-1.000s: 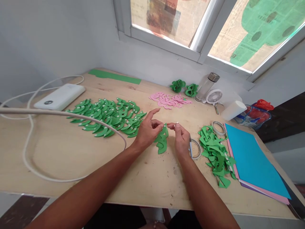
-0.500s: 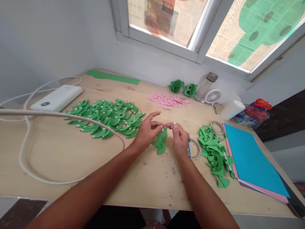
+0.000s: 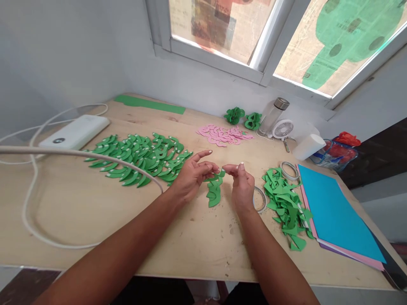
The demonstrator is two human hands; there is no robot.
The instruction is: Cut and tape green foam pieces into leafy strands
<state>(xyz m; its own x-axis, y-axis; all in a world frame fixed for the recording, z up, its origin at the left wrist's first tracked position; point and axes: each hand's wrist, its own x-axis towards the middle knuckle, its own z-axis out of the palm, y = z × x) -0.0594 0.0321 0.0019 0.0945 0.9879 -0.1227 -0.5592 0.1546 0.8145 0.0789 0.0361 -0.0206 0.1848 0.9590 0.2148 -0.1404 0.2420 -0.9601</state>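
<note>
My left hand [image 3: 197,173] pinches a curved green cut-out strip [image 3: 221,173] between thumb and fingers, its index finger stretched out above. A small white patch shows at the strip's right end. At that end is my right hand [image 3: 242,188], its index fingertip close to or touching the white patch and the thumb raised. Whether its fingers hold anything small I cannot make out. Below the left fingers, a few more green cut-outs [image 3: 213,196] lie overlapping on the table. A tape roll [image 3: 260,199] is partly hidden behind my right hand.
Rows of green cut-outs with white ends [image 3: 140,159] lie left. Pink cut-outs [image 3: 224,135] and green paper balls [image 3: 234,115] are at the back. Green scraps [image 3: 286,207], another tape roll [image 3: 289,170] and blue sheets [image 3: 337,207] lie right. A white cable [image 3: 28,216] loops at left.
The strip's end has swung up and right, towards my right index finger. My right thumb has lifted and moved slightly right. A thin blue-edged item beside my right wrist no longer shows.
</note>
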